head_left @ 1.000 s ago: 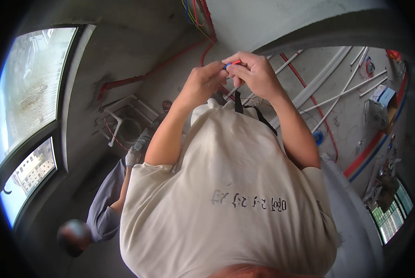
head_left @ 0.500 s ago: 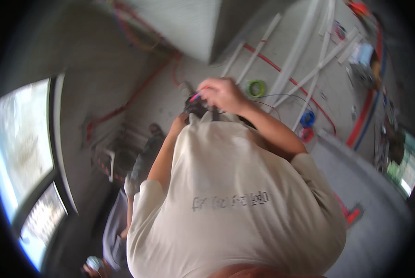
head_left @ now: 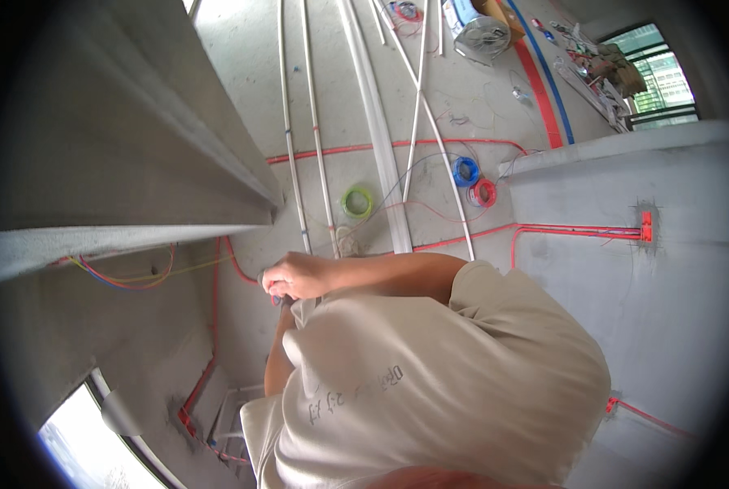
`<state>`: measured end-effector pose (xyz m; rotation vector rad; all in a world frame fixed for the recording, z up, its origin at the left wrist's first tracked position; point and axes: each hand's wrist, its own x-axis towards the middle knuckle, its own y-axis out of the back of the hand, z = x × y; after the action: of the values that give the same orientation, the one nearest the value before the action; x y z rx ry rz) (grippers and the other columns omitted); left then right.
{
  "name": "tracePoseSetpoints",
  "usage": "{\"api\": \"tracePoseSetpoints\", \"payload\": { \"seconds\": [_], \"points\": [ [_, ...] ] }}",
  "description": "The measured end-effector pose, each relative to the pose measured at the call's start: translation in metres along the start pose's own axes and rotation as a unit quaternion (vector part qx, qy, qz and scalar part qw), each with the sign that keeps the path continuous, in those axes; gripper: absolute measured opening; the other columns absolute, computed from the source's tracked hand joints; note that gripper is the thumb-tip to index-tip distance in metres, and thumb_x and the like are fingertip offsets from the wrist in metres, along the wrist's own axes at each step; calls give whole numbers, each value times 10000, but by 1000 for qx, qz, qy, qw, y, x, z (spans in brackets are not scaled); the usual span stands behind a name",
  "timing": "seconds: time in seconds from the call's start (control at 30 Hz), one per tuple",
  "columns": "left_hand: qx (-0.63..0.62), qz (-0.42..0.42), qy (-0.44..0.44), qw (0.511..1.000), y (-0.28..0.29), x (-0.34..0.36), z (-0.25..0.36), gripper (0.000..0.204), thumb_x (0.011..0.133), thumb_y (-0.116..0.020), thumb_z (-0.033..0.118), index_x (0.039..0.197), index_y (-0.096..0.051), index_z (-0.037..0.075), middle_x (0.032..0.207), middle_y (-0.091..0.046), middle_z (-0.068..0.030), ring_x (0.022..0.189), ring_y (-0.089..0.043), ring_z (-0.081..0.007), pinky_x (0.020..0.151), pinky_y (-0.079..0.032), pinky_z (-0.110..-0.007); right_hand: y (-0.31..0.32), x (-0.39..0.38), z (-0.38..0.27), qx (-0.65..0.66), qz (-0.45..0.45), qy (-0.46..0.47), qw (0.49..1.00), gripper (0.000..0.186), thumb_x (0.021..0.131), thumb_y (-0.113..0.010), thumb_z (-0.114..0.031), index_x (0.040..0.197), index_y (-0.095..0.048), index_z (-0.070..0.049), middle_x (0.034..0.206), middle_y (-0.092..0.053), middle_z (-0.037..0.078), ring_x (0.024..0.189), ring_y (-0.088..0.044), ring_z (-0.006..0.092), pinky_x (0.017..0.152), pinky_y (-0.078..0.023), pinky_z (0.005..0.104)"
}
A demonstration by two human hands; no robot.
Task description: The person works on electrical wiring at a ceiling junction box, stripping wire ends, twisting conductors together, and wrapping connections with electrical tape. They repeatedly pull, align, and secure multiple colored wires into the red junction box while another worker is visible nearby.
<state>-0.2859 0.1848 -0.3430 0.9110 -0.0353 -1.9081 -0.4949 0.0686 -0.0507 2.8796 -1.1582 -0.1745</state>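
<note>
My right hand (head_left: 296,275) is closed in front of my body, its fingers curled together. At its fingertips a bit of red and blue wire (head_left: 276,300) pokes out, mostly covered by the hand. My left forearm (head_left: 280,350) rises to the same spot. The left hand itself is largely hidden behind the right hand and the shirt, so its fingers do not show. Thin wires run toward me from a blue coil (head_left: 465,171) and a red coil (head_left: 483,193) on the floor. Nearer lies a yellow-green coil (head_left: 356,202).
Long white pipes (head_left: 318,155) lie across the concrete floor, crossing red conduit (head_left: 356,151). A grey wall with a red wall box (head_left: 646,226) stands at right. Loose coloured wires (head_left: 136,284) hang from the left wall. A clear bag (head_left: 485,37) sits far off.
The view has swung round, showing more floor and the right wall. My right hand has lowered toward my left; the red and blue strands, plain before, are mostly covered. The other person is out of view.
</note>
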Motion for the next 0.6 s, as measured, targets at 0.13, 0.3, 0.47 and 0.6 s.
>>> {"api": "tracePoseSetpoints", "payload": {
  "seconds": [0.13, 0.3, 0.47, 0.6],
  "points": [
    [30, 4, -7, 1000, 0, 18, -12, 358, 851, -747, 245, 1123, -712, 14, 986, -740, -184, 957, -687, -264, 863, -533, -411, -1, 0, 7, -33, 16, 34, 999, 127, 942, -641, -143, 957, -684, -24, 812, -725, 168, 741, -707, 348, 689, -529, 434],
    [29, 24, -22, 999, 1, 23, -18, 351, 854, -751, 230, 1125, -714, 9, 979, -744, -174, 945, -680, -228, 863, -536, -402, 6, 7, 1, -43, 8, -8, 999, 126, 943, -630, -133, 977, -679, -22, 812, -712, 198, 738, -697, 364, 691, -523, 437],
    [18, 57, -31, 998, 12, -7, -35, 345, 856, -756, 214, 1127, -716, 4, 971, -747, -163, 932, -673, -192, 864, -539, -394, -2, 22, 0, -72, -5, 14, 997, 129, 949, -631, -136, 988, -679, -23, 805, -716, 196, 720, -694, 368, 687, -528, 449],
    [68, 91, -139, 984, 36, -90, -130, 340, 858, -759, 202, 1128, -717, 0, 965, -750, -154, 923, -668, -164, 864, -541, -387, 0, 30, -1, -174, 37, 65, 982, 138, 967, -659, -199, 1009, -705, -76, 839, -724, 183, 780, -704, 395, 710, -554, 468]
  ]
}}
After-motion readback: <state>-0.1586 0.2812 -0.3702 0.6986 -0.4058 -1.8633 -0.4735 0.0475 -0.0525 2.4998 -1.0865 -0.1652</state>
